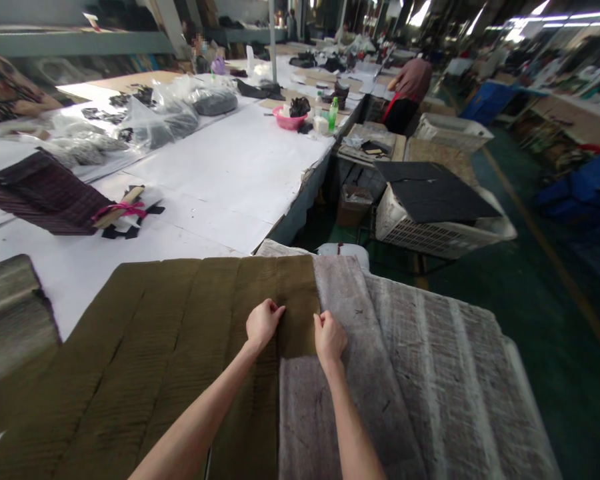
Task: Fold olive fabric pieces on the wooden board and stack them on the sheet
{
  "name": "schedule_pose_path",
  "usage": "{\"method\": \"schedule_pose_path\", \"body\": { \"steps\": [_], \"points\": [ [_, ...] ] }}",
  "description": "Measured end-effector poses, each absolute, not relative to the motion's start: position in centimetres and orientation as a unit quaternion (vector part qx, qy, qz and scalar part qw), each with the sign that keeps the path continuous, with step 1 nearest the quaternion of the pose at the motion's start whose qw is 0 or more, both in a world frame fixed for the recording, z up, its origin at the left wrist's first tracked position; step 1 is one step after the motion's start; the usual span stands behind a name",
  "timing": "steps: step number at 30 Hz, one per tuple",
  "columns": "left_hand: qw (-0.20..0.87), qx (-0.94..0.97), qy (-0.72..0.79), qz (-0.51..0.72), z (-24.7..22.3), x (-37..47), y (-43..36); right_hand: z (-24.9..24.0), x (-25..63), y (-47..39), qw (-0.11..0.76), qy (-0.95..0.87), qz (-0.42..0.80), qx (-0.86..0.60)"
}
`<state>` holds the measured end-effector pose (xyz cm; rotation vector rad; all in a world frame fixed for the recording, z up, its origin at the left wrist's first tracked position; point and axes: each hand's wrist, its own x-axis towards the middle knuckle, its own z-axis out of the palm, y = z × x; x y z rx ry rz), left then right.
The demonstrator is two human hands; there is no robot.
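My left hand and my right hand both have thumb and fingers pinched on a small olive-brown fabric piece, one at each side edge. The piece lies flat on a worn grey cloth-covered surface. To its left, overlapping rows of the same olive fabric spread in long strips with fine ridged edges. My left wrist crosses over the nearest strip. Right of my right hand, more grey, scuffed padding slopes towards the floor.
A long white table reaches back, carrying a dark striped bundle, plastic bags, a pink basin and a green bottle. White crates stand right, one under a black sheet. A person bends beyond.
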<state>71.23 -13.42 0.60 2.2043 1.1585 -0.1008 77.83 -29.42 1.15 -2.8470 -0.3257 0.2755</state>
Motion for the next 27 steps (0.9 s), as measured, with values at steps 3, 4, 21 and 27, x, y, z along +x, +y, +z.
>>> {"method": "schedule_pose_path", "body": {
  "steps": [3, 4, 21, 27],
  "points": [
    [0.313, 0.842, 0.439, -0.036, 0.48, 71.23, -13.41, 1.17, 77.8, -29.45, 0.131, -0.112, 0.096, -0.98],
    [0.313, 0.842, 0.437, -0.034, 0.45, 71.23, -13.42, 1.15, 77.79, -29.47, 0.132, -0.113, 0.096, -0.98],
    [0.33, 0.834, 0.442, -0.02, 0.69, 71.04, -13.67, 0.5, 77.58, -29.51, 0.139, -0.11, 0.07, -0.982],
    [0.322, 0.838, 0.439, -0.026, 0.86, 71.13, -13.72, 0.85, 77.49, -29.35, 0.12, -0.112, 0.074, -0.984]
  ]
}}
